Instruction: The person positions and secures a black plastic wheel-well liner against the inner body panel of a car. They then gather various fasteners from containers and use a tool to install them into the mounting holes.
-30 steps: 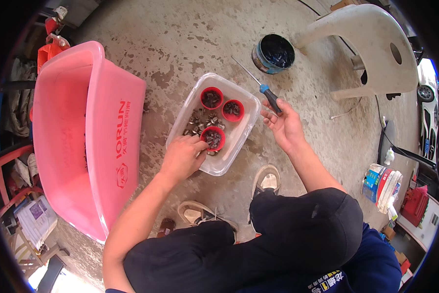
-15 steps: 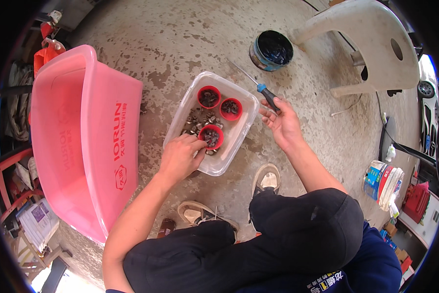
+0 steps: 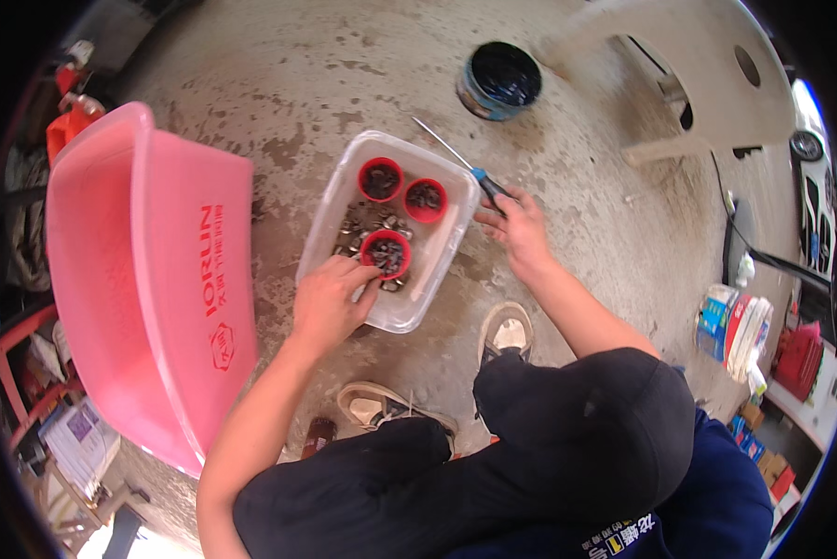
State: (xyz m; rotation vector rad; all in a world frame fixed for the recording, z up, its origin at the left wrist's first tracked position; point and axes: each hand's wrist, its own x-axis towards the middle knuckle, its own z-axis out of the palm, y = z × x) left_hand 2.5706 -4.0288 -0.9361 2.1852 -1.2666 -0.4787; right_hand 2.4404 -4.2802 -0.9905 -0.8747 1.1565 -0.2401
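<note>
A translucent white plastic tub (image 3: 434, 244) stands on the floor before me, holding three red cups and a scatter of small metal pieces (image 3: 351, 226). Dark little pieces fill the cups. My left hand (image 3: 330, 296) reaches over the tub's near left side, its fingers closed at the rim of the nearest red cup (image 3: 407, 258). The far left cup (image 3: 380, 159) and the right cup (image 3: 444, 203) stand apart from it. In my right hand (image 3: 521, 226), beside the tub's right edge, is a screwdriver (image 3: 486, 185) with a blue and black handle. Its long shaft slants over the tub's far corner.
To the left a big pink basin (image 3: 190, 307) rests on its side. Beyond the tub is an open can of dark stuff (image 3: 499, 82). A pale plastic chair (image 3: 660, 130) occupies the far right, with a bucket (image 3: 733, 331) nearer. My shoes (image 3: 507, 335) are just below the tub.
The view has shifted slightly, so the tub and can sit a little farther left. My right hand with the screwdriver has come closer to the tub's edge. My left hand stays at the nearest cup.
</note>
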